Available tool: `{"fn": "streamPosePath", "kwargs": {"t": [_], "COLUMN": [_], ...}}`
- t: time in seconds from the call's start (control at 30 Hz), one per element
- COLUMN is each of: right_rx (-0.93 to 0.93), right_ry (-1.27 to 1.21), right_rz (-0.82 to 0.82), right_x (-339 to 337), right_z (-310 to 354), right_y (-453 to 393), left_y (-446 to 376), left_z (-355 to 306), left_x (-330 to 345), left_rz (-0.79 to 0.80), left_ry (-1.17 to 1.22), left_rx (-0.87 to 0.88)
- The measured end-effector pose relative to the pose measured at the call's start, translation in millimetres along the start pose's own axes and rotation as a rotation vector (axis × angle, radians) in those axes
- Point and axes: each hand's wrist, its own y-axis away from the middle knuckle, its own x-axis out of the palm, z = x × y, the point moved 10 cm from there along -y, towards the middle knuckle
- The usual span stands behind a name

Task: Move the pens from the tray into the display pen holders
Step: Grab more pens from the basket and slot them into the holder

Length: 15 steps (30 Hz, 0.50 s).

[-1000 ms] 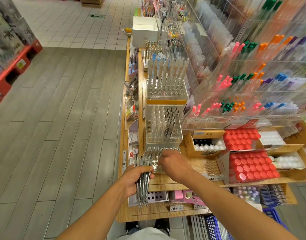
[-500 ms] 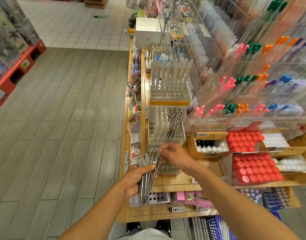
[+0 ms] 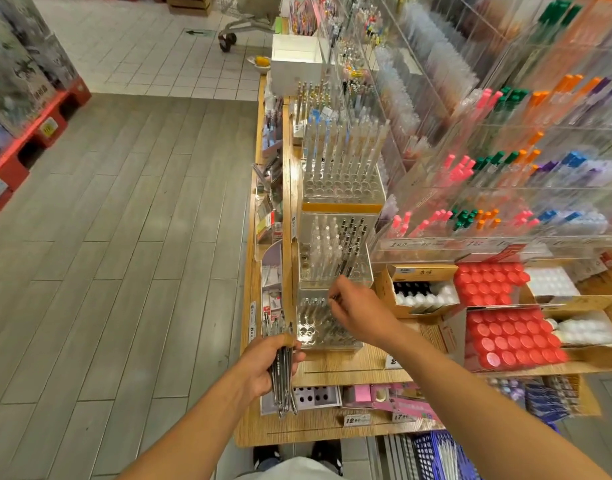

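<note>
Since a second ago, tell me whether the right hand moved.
Yes. The right hand rose from the nearest clear holder toward the middle holder.

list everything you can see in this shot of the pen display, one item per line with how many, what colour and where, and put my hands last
bundle of pens: many, silver and dark, in the left hand
nearest pen holder: one, clear, on the wooden shelf
middle pen holder: one, clear, white and black pens, behind the nearest
red-capped bottles: many, in cardboard boxes, right
coloured pens: many, pink, green, orange, blue, acrylic racks upper right
white box: one, far end
left hand: grips the bundle
right hand: pinches one pen over the nearest holder
</note>
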Motion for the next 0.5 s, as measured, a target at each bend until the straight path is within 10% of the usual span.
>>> {"fn": "streamPosePath", "kwargs": {"t": [0.5], "right_rx": [-0.033], "right_ry": [0.09], "right_rz": [0.032], "right_x": [6.9], "right_z": [11.2], "right_y": [-13.5], "left_y": [-2.8], "left_z": [-5.3], "left_x": [0.8], "left_rz": [0.024], "left_ry": [0.001], "left_rx": [-0.004]}}
